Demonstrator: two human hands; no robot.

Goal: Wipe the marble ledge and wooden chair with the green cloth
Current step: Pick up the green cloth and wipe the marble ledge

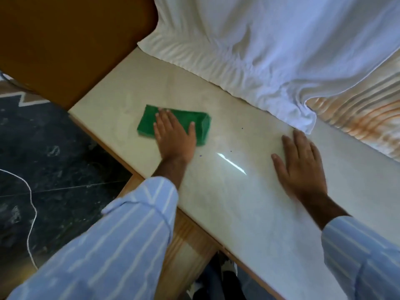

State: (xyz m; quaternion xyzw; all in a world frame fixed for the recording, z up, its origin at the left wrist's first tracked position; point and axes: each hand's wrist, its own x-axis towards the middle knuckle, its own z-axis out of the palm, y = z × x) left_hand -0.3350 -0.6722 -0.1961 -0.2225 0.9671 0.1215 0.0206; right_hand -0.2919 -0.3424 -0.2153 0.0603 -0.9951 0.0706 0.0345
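Observation:
A folded green cloth (200, 124) lies flat on the pale marble ledge (249, 202), toward its left end. My left hand (174, 136) presses flat on top of the cloth, fingers spread and pointing away from me. My right hand (302, 167) rests palm down on bare marble further right, close to the hanging white sheet, holding nothing. A few dark specks dot the marble between my hands. I cannot make out a wooden chair as such; a brown wooden surface (65, 44) fills the upper left.
A white bedsheet (270, 50) drapes over the ledge's far edge, with a patterned mattress (368, 118) at right. A wooden frame (186, 241) borders the ledge's near side. Dark stone floor (54, 159) lies at left, crossed by a white cord (32, 204).

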